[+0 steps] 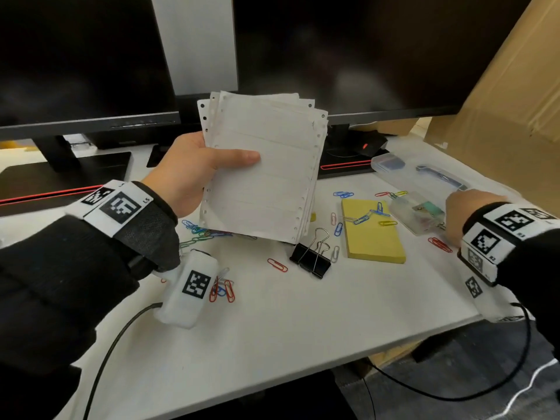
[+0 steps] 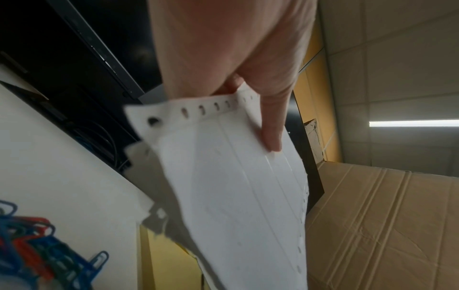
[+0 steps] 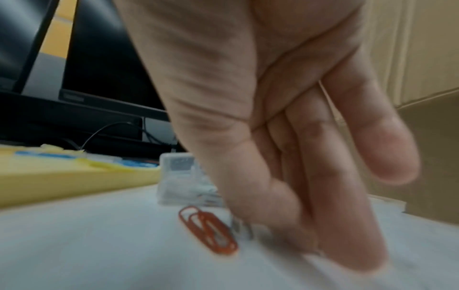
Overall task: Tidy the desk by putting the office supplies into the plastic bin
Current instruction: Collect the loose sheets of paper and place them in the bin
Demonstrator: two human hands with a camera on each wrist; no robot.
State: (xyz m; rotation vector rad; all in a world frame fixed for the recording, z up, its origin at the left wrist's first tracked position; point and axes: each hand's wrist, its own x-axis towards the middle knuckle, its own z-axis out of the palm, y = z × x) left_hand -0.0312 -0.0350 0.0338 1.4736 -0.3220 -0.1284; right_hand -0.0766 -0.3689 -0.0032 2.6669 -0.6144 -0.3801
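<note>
My left hand [image 1: 209, 168] holds a stack of white perforated label sheets [image 1: 263, 177] upright above the desk, thumb across the front and fingers behind. In the left wrist view the thumb [image 2: 270, 125] presses on the label sheets [image 2: 236, 186]. My right hand [image 1: 466, 213] is low at the desk's right side, beside a small clear plastic box [image 1: 418, 213]. Its fingers [image 3: 342, 215] are straight and reach the desk by two red paper clips [image 3: 208, 229]. A long clear plastic bin [image 1: 424, 174] lies behind it. A yellow sticky pad [image 1: 372, 234] carries a chain of clips.
A black binder clip [image 1: 312, 259] lies mid-desk, with coloured paper clips [image 1: 222, 287] scattered around. Two dark monitors [image 1: 363, 56] stand at the back. A cardboard box [image 1: 500, 86] rises at the right. The desk's front edge [image 1: 333, 362] runs close to me.
</note>
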